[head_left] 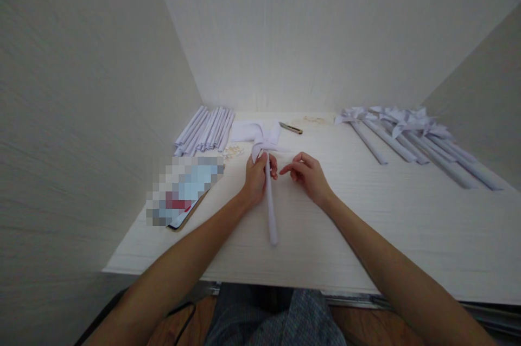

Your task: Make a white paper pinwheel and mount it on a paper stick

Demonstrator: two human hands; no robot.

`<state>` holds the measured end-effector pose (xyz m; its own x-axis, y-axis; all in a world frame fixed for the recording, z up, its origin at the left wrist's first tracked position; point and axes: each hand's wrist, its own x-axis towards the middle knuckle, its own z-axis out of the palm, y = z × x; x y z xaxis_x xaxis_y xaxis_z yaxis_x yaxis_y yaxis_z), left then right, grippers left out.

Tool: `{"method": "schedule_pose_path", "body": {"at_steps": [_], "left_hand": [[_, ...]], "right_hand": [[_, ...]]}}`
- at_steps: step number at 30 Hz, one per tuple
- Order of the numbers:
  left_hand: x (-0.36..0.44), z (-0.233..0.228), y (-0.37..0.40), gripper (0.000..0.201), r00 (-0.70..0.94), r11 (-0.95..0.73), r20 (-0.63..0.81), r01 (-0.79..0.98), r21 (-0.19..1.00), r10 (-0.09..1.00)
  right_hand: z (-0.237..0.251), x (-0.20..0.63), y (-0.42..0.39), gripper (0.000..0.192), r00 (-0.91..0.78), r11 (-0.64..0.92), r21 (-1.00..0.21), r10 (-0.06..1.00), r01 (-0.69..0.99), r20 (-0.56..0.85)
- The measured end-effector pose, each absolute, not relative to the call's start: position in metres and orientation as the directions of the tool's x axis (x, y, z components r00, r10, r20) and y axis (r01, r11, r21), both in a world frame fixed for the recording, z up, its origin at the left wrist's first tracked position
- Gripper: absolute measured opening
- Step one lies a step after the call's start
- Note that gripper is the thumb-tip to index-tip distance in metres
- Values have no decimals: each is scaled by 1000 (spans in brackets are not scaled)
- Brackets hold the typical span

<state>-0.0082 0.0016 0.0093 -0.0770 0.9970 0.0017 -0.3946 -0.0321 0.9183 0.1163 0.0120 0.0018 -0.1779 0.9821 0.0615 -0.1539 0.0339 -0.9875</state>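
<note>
A white paper pinwheel (265, 141) on a rolled-paper stick (271, 210) stands out over the middle of the table. My left hand (257, 177) is closed around the upper stick, just below the blades. The stick's lower end points toward me. To the right of the stick hovers my right hand (306, 172), apart from it. Its fingers are loosely bent, with one finger reaching toward the left fingertips, and I see nothing in them.
Several rolled paper sticks (205, 129) lie at the back left, near a phone (195, 191) with a blurred screen. Small pale scraps (234, 152) lie beside them. A utility knife (291, 128) rests behind my hands. Several finished pinwheels (407, 129) are piled at right. Walls enclose the table.
</note>
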Motion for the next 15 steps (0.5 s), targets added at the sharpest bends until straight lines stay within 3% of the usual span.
{"method": "schedule_pose_path", "body": {"at_steps": [2,5,9,15], "left_hand": [[-9,9,2,30,-77,-24,-7,-397,918,997],[-8,9,3,32,-94,-5,-35,-397,918,995],[-8,8,4,32,-146,-19,-40,-384,923,989],[-9,3,6,20,-128,-75,36,-319,945,991]], "right_hand": [[2,109,2,22,-229,179,-979,961,94,154],[3,100,-12,32,-409,301,-922,894,244,184],[4,95,-19,35,-532,380,-878,827,292,181],[0,97,-13,31,-434,338,-901,879,274,198]]}}
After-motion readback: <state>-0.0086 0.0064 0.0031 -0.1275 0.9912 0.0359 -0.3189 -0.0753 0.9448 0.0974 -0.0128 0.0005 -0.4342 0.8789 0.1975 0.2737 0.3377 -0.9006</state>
